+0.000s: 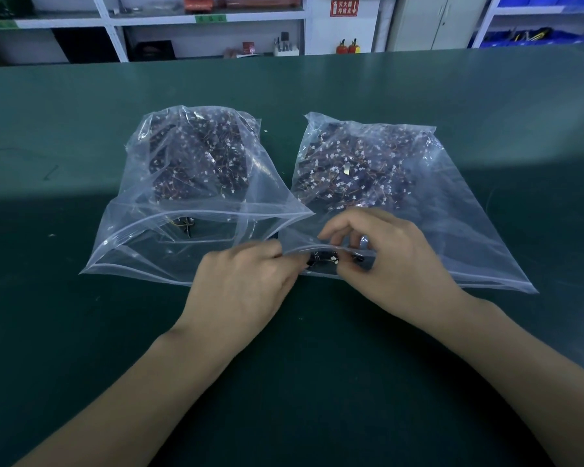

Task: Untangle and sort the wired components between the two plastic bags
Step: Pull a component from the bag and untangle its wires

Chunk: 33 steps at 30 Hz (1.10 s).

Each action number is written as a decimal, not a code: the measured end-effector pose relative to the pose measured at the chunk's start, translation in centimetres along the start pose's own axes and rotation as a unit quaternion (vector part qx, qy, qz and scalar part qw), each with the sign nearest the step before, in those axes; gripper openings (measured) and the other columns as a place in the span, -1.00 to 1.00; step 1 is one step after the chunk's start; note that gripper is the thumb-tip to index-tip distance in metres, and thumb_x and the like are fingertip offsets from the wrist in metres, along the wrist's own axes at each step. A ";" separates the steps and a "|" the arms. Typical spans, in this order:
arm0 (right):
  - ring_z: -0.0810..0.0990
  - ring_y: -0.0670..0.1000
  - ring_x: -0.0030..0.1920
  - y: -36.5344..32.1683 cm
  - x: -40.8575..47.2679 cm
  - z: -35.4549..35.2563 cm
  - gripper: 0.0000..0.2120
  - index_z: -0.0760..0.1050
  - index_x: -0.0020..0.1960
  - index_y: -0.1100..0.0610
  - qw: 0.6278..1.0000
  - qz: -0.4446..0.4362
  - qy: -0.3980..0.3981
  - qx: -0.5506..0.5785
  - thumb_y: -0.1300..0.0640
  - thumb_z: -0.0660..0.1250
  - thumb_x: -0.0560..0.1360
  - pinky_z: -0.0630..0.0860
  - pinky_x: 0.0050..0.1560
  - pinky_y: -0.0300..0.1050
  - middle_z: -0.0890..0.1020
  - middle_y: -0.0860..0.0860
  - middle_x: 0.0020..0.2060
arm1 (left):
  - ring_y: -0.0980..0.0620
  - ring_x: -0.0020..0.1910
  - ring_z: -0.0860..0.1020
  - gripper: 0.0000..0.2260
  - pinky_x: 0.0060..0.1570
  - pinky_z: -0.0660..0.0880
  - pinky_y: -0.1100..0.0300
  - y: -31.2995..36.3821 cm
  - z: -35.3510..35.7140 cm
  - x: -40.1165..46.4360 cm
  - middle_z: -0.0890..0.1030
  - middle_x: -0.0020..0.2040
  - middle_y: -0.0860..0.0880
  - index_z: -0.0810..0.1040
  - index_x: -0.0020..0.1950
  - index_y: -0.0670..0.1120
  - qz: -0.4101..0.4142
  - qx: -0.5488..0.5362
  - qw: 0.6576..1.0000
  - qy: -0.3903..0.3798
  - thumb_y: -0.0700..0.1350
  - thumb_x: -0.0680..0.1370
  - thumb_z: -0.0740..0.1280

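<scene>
Overlapping bag mouths (285, 227) crowding both hands, shelving (209, 20) behind

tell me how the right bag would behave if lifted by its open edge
The right bag looks like thin, wrinkled clear plastic, so it would probably flop and sag. Its wired parts are heaped at the far end, so the weight would likely hang low and shift. The film may be slippery.

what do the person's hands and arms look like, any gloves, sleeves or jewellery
Both are bare: the left hand and right hand wear no gloves, and no rings, watch or wristband show. Both forearms are uncovered to the frame's edge, with no sleeve in view. No markings are visible.
</scene>
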State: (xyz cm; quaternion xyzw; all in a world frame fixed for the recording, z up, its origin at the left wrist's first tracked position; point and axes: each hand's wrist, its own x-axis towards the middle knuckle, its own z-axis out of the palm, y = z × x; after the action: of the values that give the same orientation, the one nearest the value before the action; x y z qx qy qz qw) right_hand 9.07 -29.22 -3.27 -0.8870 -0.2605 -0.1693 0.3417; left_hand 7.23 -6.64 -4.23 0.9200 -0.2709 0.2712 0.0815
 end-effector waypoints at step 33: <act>0.52 -0.16 -0.03 -0.2 -0.4 0.3 -0.59 0.57 0.18 -0.16 0.997 0.027 -0.058 -0.053 -0.21 0.58 0.40 0.41 -0.01 -0.37 0.56 -0.25 -0.04 | 0.20 -0.25 0.50 -0.77 -0.30 0.33 0.13 -4.9 -1.9 -1.3 0.51 -0.25 0.19 0.46 -0.15 0.13 -0.207 -0.033 0.969 -0.130 0.22 0.60 0.32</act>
State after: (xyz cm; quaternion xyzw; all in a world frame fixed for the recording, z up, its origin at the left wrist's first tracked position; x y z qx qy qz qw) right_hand 8.65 -29.00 -3.56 -0.9189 -0.2463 -0.1222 0.2830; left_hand 8.09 -1.37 -3.32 0.9802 -0.0917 0.1177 0.1301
